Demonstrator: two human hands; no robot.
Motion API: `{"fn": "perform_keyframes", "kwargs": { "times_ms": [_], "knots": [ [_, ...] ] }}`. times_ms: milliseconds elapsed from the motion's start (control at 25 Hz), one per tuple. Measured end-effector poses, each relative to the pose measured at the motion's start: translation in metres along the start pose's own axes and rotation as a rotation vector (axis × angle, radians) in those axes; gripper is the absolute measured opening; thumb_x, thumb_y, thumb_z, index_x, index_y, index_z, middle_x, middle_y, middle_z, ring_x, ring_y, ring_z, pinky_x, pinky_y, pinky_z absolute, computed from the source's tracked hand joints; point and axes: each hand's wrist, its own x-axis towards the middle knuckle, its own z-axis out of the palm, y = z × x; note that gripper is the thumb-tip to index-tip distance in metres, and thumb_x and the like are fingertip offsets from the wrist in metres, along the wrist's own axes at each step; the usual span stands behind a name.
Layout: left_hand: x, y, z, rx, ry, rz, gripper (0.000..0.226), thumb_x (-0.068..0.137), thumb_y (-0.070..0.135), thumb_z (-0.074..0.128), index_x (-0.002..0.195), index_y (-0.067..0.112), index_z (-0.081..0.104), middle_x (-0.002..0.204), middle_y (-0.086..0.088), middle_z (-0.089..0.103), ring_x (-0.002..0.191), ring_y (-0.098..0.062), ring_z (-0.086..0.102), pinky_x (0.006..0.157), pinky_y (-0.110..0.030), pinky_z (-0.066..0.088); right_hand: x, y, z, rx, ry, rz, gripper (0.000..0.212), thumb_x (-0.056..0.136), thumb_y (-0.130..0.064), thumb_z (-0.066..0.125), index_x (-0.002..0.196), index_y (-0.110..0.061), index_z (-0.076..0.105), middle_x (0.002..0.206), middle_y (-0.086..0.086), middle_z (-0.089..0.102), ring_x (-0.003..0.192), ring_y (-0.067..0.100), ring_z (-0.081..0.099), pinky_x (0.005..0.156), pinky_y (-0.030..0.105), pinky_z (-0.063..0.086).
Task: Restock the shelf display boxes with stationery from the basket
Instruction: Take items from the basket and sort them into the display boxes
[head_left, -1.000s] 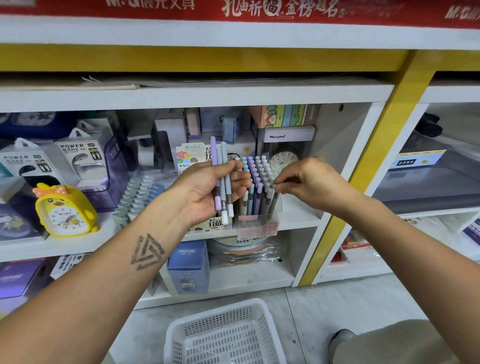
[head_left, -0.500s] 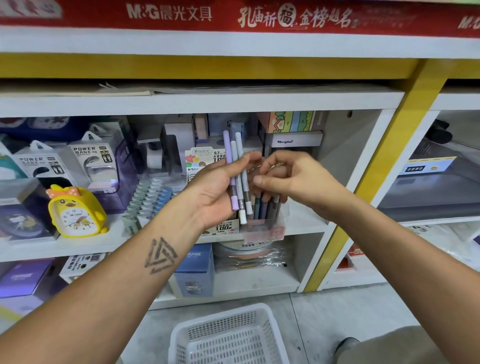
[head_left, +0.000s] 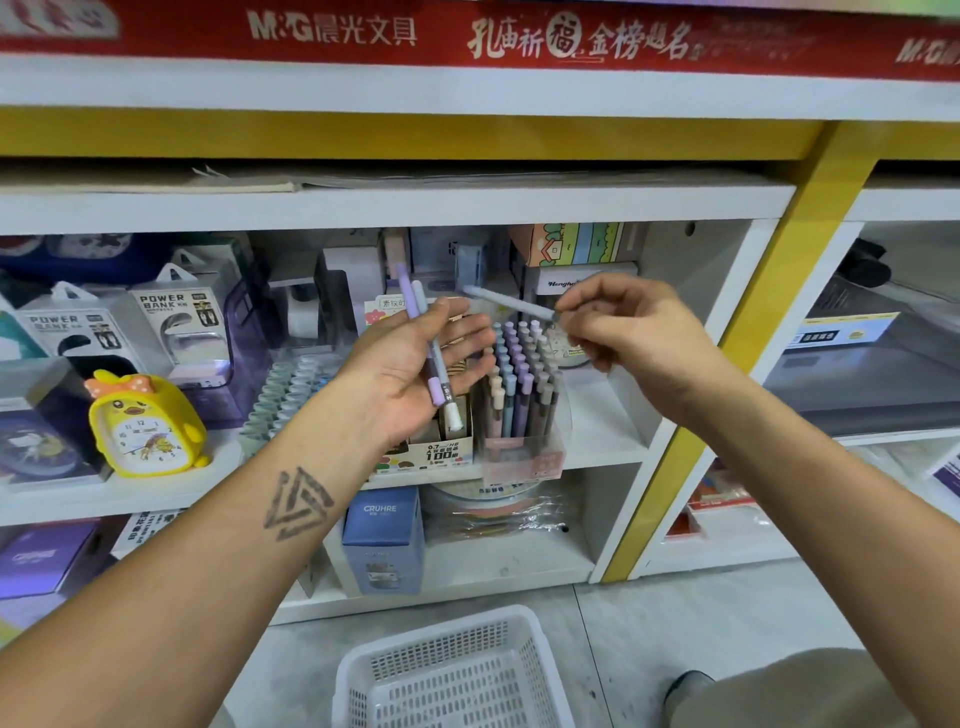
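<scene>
Two pens (head_left: 434, 358): lie across the left hand (head_left: 415, 374), palm up, fingers loosely bent under them.
Right hand (head_left: 631, 332): pinches one pen (head_left: 506, 302) by its end, above the pen box (head_left: 522, 415).
Basket (head_left: 457, 670): on the floor below.

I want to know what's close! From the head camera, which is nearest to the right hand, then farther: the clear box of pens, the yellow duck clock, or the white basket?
From the right hand:
1. Clear box of pens, just below and left of it on the shelf.
2. White basket, down on the floor.
3. Yellow duck clock, far left on the shelf.
</scene>
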Motion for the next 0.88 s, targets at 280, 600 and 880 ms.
{"fn": "perform_keyframes", "kwargs": {
  "times_ms": [280,600,880],
  "knots": [
    [-0.001,-0.006,0.009,0.168,0.036,-0.101,0.035,0.102,0.028,0.046,0.12,0.002,0.062,0.059,-0.002,0.049,0.046,-0.01,0.033,0.037,-0.018,0.025,-0.006,0.005,-0.028,-0.406,0.082,-0.102,0.023,0.097,-0.03,0.065,0.08,-0.016,0.071,0.069,0.012,0.064,0.059,0.011,0.05,0.053,0.021,0.037],
    [0.001,-0.01,0.009,0.134,-0.022,-0.098,0.037,0.103,0.023,0.044,0.124,-0.001,0.061,0.065,-0.004,0.05,0.05,-0.012,0.041,0.043,-0.02,0.034,-0.01,0.023,-0.006,-0.816,-0.166,-0.199,0.023,0.097,-0.036,0.063,0.092,-0.016,0.074,0.085,0.001,0.069,0.077,0.015,0.06,0.068,0.033,0.047],
    [0.002,-0.011,0.007,0.131,-0.025,-0.089,0.037,0.102,0.025,0.046,0.121,0.0,0.066,0.073,-0.006,0.058,0.058,-0.015,0.052,0.051,-0.024,0.047,-0.008,0.034,-0.001,-0.873,-0.27,-0.181,0.012,0.093,-0.031,0.069,0.099,-0.021,0.068,0.084,-0.01,0.066,0.073,-0.001,0.056,0.063,0.018,0.039]
  ]
}}
